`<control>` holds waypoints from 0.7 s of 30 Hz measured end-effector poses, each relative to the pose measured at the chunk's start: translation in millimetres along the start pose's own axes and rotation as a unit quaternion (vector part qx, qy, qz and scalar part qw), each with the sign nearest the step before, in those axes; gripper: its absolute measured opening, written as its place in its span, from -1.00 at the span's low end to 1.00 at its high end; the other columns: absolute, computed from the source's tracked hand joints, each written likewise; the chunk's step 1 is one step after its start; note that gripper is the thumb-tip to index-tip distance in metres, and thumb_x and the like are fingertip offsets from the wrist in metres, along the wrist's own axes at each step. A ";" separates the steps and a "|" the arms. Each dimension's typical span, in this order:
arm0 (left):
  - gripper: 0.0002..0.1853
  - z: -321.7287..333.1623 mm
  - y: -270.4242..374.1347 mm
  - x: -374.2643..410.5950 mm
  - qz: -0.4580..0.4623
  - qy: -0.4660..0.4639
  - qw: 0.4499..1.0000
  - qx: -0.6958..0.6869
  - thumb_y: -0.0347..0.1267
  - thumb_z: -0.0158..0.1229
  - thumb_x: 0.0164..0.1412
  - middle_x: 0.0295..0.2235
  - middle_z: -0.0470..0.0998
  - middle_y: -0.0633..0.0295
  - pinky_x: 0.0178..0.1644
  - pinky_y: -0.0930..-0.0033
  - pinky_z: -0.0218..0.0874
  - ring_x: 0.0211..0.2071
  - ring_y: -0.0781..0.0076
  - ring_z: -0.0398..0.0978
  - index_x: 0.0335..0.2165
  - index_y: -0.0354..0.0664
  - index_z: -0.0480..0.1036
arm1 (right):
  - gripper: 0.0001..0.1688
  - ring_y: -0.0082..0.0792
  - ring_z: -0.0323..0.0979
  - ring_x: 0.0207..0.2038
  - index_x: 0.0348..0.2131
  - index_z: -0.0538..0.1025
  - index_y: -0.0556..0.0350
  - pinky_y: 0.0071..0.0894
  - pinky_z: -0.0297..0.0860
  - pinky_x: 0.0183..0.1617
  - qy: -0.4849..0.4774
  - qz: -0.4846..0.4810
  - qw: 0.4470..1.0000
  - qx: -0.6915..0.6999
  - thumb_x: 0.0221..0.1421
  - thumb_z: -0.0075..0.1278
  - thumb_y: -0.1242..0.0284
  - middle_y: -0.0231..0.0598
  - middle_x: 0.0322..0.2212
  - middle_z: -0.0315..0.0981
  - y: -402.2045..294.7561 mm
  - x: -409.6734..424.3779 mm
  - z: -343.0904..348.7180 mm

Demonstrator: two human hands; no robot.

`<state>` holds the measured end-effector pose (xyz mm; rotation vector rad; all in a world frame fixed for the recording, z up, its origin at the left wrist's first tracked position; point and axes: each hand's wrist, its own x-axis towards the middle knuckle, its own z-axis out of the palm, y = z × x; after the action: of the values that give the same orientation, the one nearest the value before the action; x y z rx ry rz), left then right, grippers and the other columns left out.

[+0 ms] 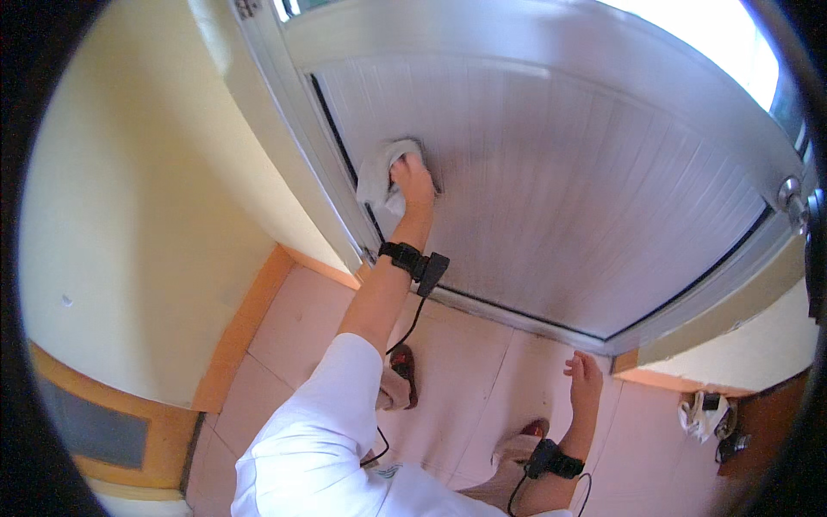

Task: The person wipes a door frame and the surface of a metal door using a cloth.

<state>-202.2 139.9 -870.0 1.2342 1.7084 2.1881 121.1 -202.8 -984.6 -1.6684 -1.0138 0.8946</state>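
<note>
My left hand [413, 179] presses a pale cloth [379, 173] against the lower panel of a grey metal door [549, 194], close to the black seal on its left side. The fingers are bent over the cloth and partly blurred. Low on the right, my right hand [585, 375] hangs above the tiled floor with its fingers loosely curled and apart, holding nothing. Each forearm wears a black strap with a small device, the left one [413, 262] and the right one [552, 460], both trailing cables.
A door handle [795, 200] sticks out at the right edge. Cream walls [161, 194] with orange skirting [242, 329] flank the doorway. On the pink tiled floor [465, 362], a white bag [701, 417] and dark items lie by a brown piece of furniture [772, 420].
</note>
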 end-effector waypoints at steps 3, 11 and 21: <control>-0.47 -20.9 77.5 38.6 0.083 -0.104 0.966 0.220 -0.15 -0.16 0.07 -0.29 0.32 -0.36 -0.02 -0.04 -0.06 -0.24 -0.24 0.23 -0.35 -0.56 0.35 | -0.67 -0.48 0.42 -0.41 -0.20 0.42 0.28 -0.53 0.37 -0.31 0.015 -0.013 1.000 0.004 0.12 -0.13 0.38 -0.21 -0.44 0.45 -2.2 0.8 -4.4; -0.48 -14.5 88.8 104.2 0.223 0.016 0.948 0.226 -0.17 -0.18 0.08 -0.47 0.41 -0.31 -0.15 -0.10 0.03 -0.33 -0.22 0.31 -0.62 -0.51 0.40 | -0.69 -0.49 0.42 -0.43 -0.23 0.43 0.29 -0.54 0.37 -0.34 0.009 -0.027 1.000 -0.003 0.12 -0.12 0.38 -0.20 -0.45 0.45 -11.1 2.0 4.5; -0.49 -6.5 73.3 106.9 0.298 0.099 0.935 0.163 -0.22 -0.29 0.14 -0.57 0.41 -0.26 -0.36 -0.13 0.07 -0.48 -0.29 0.33 -0.68 -0.43 0.36 | -0.68 -0.46 0.43 -0.40 -0.21 0.42 0.27 -0.51 0.37 -0.31 0.013 -0.020 0.999 -0.031 0.11 -0.13 0.37 -0.17 -0.45 0.45 -8.8 0.8 1.9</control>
<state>-249.6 164.9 -751.9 1.8818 2.0478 2.4771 117.8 -199.7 -976.8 -1.7015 -1.0630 0.8216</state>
